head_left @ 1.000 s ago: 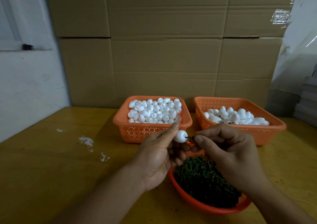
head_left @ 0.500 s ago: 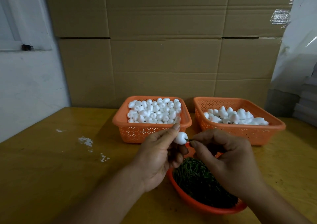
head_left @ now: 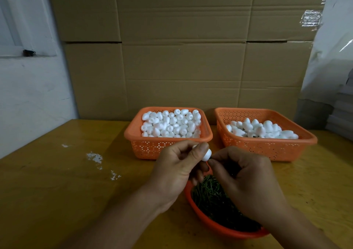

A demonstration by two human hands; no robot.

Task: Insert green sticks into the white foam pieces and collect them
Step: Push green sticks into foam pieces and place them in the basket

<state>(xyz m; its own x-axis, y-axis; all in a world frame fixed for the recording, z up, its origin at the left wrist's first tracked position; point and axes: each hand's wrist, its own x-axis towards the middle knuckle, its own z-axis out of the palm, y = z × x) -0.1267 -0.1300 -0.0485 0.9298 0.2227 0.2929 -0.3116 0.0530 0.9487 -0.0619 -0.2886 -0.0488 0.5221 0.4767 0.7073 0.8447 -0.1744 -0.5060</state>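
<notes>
White flecks (head_left: 94, 158) mark the wooden table (head_left: 47, 182) at the left. Further right, the left hand (head_left: 176, 169) pinches a white foam piece (head_left: 206, 155) between thumb and curled fingers, above the table and in front of the left basket (head_left: 168, 145), which is heaped with loose foam pieces (head_left: 172, 123). The right hand (head_left: 246, 180) meets it from the right, fingertips (head_left: 211, 162) pressed against the piece's end; whatever they pinch there is hidden, so I cannot tell if a stick is held. Below both hands sits an orange bowl (head_left: 219, 227) of green sticks (head_left: 212, 199). The right basket (head_left: 267, 147) holds a smaller pile of foam pieces. Cardboard boxes (head_left: 181, 57) stand behind the baskets.
</notes>
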